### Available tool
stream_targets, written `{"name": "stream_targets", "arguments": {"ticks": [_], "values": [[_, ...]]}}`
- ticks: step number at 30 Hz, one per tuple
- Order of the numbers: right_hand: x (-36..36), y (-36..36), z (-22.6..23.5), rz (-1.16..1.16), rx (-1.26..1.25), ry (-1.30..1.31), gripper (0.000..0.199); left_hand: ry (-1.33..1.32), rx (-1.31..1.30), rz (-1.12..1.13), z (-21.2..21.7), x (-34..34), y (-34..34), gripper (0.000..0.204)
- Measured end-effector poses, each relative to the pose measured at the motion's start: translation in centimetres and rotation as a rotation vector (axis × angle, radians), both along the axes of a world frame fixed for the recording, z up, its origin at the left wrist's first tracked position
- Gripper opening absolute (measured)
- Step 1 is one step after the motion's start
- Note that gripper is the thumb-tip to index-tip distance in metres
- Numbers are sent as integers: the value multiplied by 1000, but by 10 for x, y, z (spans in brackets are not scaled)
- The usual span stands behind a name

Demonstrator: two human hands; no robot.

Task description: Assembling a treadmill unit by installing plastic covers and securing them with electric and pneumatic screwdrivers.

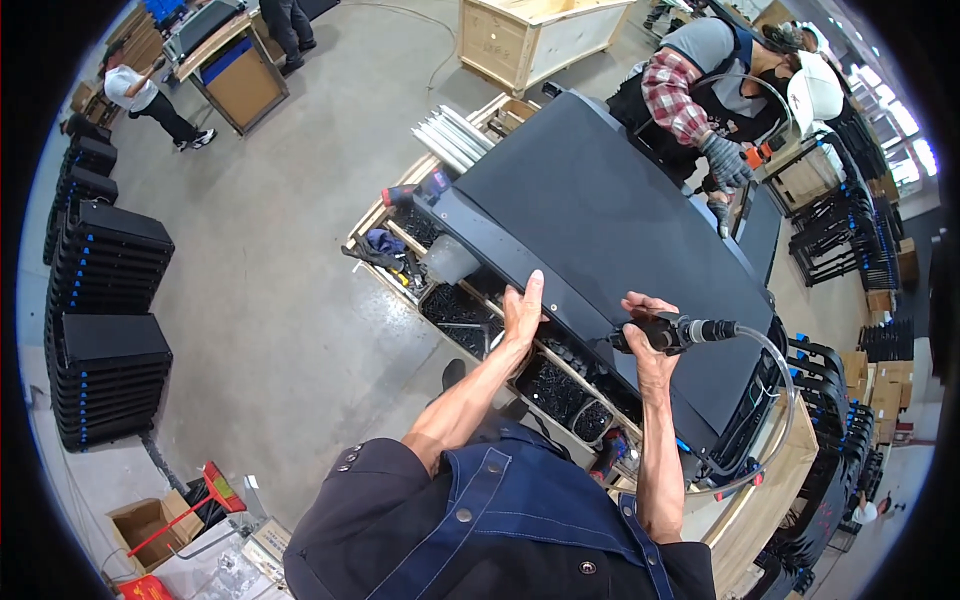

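Observation:
A long flat dark treadmill (590, 190) with a grey side rail (500, 245) lies across the workbench in front of me. My left hand (522, 315) grips the near edge of this rail, thumb on top and the other fingers mostly hidden at the side. In my right hand (655, 355) is a black air screwdriver (672, 332), held lying over the treadmill's near side. Its tip points left toward the rail; whether it touches a screw cannot be made out. A clear hose (785, 385) curves from its rear end down to the right.
Bins of dark screws (555, 390) line the bench below the rail. A red-and-black cordless driver (405, 193) lies at the far left corner. Across the treadmill, a co-worker's gloved hand (727, 160) holds an orange-and-black tool. Stacked black frames (115, 350) stand at left; a wooden crate (520, 45) stands behind.

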State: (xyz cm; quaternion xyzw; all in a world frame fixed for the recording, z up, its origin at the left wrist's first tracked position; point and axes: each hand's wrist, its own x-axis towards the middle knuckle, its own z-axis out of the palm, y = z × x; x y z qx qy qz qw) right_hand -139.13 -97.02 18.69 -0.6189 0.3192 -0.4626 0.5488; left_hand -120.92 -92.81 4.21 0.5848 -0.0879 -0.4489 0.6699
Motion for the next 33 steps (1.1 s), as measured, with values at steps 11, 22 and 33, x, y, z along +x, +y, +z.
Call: {"name": "stream_targets", "arguments": {"ticks": [11, 22, 33], "values": [[10, 18, -16, -245, 34, 169, 59, -24, -34, -370, -5, 42, 24, 66], [15, 102, -175, -86, 746, 522, 21, -1367, 334, -868, -156, 105, 80, 25], [76, 72, -311, 243, -17, 1414, 24, -1025, 177, -961, -74, 118, 56, 48]]}}
